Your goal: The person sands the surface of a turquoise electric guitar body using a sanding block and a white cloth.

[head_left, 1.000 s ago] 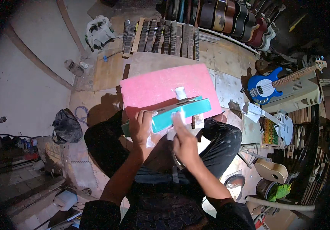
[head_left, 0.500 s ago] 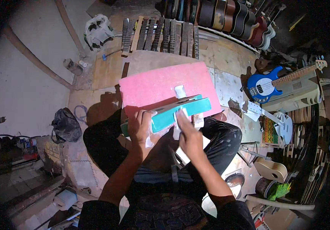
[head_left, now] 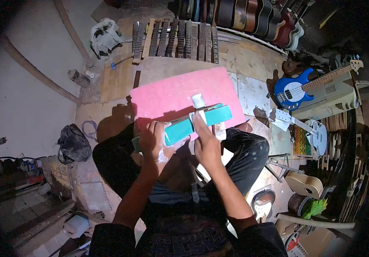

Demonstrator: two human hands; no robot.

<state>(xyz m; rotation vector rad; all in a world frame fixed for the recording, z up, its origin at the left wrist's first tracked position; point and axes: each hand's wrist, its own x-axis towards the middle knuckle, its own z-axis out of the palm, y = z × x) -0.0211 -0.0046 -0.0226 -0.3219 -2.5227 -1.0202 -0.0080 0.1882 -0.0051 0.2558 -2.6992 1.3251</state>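
A long teal-painted piece (head_left: pixel 219 115), perhaps a guitar body on its edge, lies slanted above my lap with its glossy side facing up. My left hand (head_left: pixel 153 139) is wrapped round its left end, with white residue on the fingers and palm. My right hand (head_left: pixel 208 147) presses a whitish folded sheet or pad (head_left: pixel 191 119) across the middle of the teal side; the fingers partly cover it. Behind the piece lies a pink board (head_left: pixel 180 88), with a small white block (head_left: pixel 198 100) on it.
Several guitar necks (head_left: pixel 173 40) lie in a row beyond the board. On the right are a blue bass guitar (head_left: pixel 296 90), a white guitar (head_left: pixel 317 137) and an unpainted guitar body (head_left: pixel 303 185). A black plastic bag (head_left: pixel 70 143) sits on the left floor.
My right hand and its pad have shifted slightly left and up along the teal side. My left hand keeps its grip. The whole view has shifted a little.
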